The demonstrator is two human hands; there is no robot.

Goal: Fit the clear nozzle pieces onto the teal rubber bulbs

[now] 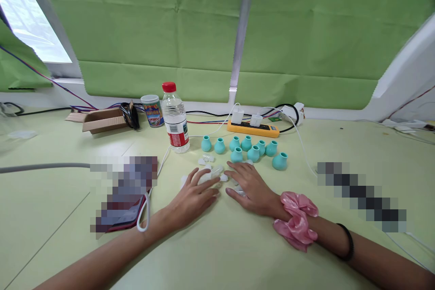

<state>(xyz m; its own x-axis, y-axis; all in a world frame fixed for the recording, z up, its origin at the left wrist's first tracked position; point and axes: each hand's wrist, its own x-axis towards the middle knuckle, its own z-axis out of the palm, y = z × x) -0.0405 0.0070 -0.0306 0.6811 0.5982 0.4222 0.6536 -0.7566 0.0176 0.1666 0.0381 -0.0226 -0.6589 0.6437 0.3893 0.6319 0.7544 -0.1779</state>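
Observation:
My left hand [198, 197] rests over the table with its fingers spread, at the left edge of a scatter of small clear and white plastic pieces [216, 171]. Opposite it, my right hand [249, 186] lies palm down, fingers apart, partly covering more of these pieces. Neither hand visibly grips anything; what lies under the palms is hidden. Just beyond the fingers stand several small turquoise pots [237, 154], round-bodied with narrow open necks. One turquoise pot [279, 161] sits off to the right of the group.
Behind stand a water bottle [176, 122] with a red cap, a can [152, 111], an open cardboard box [105, 120] and a yellow power strip [253, 128]. A phone [127, 217] with a white cable lies left. A white cable [302, 145] runs along the right.

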